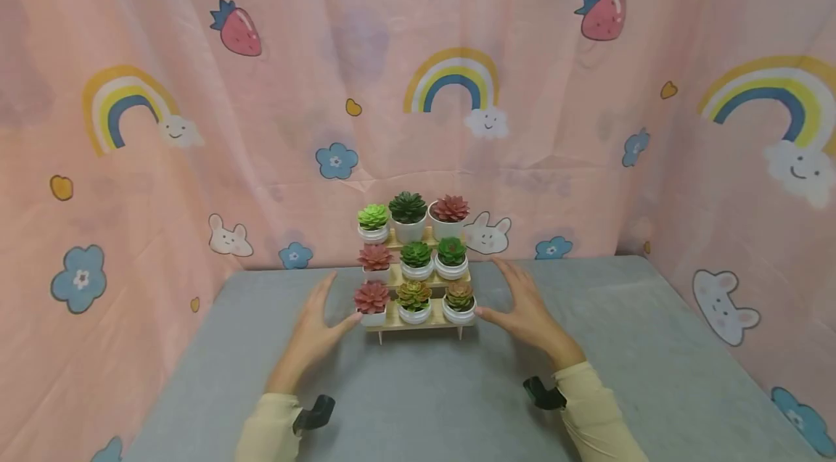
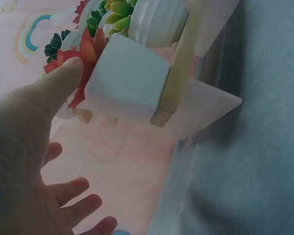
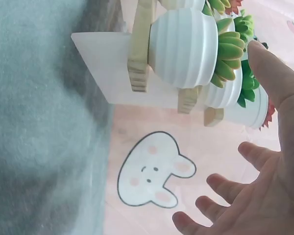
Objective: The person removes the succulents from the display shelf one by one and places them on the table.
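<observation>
A three-tier wooden stand (image 1: 427, 325) with white side panels holds three small potted succulents on each tier. On the front tier are a red succulent in a square white pot (image 2: 129, 71), a yellow-green one (image 1: 414, 295) and a brownish-green one in a ribbed round pot (image 3: 183, 48). My left hand (image 1: 316, 335) is spread at the stand's left side, its thumb near the red succulent. At the right side, my right hand (image 1: 530, 312) has its fingers extended, the thumb close to the ribbed pot. Neither hand grips anything.
The stand is on a grey cloth-covered table (image 1: 424, 389), near its back edge. Behind it hangs a pink curtain (image 1: 281, 121) printed with rainbows, strawberries and rabbits. A dark wrist mount (image 1: 315, 413) sits on my left sleeve, another mount (image 1: 544, 394) on my right.
</observation>
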Tool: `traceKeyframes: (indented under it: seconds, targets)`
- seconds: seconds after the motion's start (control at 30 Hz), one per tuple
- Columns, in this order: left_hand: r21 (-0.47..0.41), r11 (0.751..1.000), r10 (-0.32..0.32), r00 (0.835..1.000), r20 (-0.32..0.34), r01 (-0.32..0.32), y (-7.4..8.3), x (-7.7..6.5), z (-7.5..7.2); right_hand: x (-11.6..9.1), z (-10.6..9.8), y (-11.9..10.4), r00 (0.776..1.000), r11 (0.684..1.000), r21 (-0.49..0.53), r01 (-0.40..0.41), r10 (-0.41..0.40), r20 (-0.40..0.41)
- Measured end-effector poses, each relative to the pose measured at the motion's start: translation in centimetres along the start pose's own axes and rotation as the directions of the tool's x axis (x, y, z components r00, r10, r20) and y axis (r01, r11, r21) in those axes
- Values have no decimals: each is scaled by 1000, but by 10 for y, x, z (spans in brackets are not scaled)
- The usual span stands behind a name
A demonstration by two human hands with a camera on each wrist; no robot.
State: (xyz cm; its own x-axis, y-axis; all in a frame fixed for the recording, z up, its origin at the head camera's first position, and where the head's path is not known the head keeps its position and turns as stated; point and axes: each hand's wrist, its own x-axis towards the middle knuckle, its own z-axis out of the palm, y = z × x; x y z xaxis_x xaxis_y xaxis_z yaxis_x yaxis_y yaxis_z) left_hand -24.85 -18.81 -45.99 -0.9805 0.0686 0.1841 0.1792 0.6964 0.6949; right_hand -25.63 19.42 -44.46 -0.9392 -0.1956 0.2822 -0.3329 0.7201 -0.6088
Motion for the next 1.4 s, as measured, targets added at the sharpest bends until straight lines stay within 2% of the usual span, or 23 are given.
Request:
traceKeyframes:
  seconds: [0.2,0.37,0.63,0.8,0.93,1.2,1.4]
  targets:
    - [-122,992,32,998,49,-26,-5,1,9,1,7,2,999,996,79,49,-50,21]
    - [-206,978,48,995,90,-29,-11,3,18,3,14,2,998,990,137,45,-52,44]
    - [-377,926,59,986,157,5,-18,4,38,4,20,2,996,973,229,-1,-20,87]
    - [-445,894,49,982,183,39,-24,3,46,5,26,3,994,961,276,-6,-23,103]
    - [-469,881,32,979,202,67,-28,2,51,4,30,3,993,948,316,-36,-2,119]
    - [-477,872,-12,979,202,109,-28,0,55,3,35,1,995,939,342,-45,10,103]
    - [-452,886,-9,980,200,100,-30,1,59,3,41,2,996,934,350,-72,53,66]
